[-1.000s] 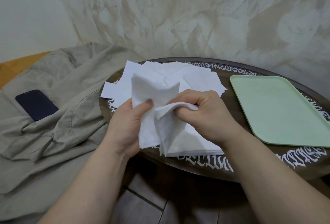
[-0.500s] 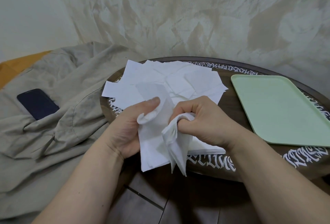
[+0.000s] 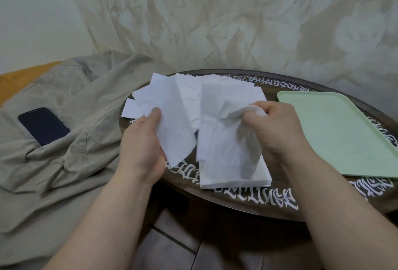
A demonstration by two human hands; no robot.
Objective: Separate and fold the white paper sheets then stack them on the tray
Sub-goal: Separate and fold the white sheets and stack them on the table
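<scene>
Over the dark counter (image 3: pixel 247 203), the left hand (image 3: pixel 142 147) pinches one separated sheet (image 3: pixel 170 119) while the right hand (image 3: pixel 277 127) clutches another sheet (image 3: pixel 226 140); each likely wants flattening before a clean fold.

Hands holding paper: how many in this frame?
2. The left hand pinches one thin white sheet; the right hand grips another sheet above the stack. None lies on the green tray.
</scene>
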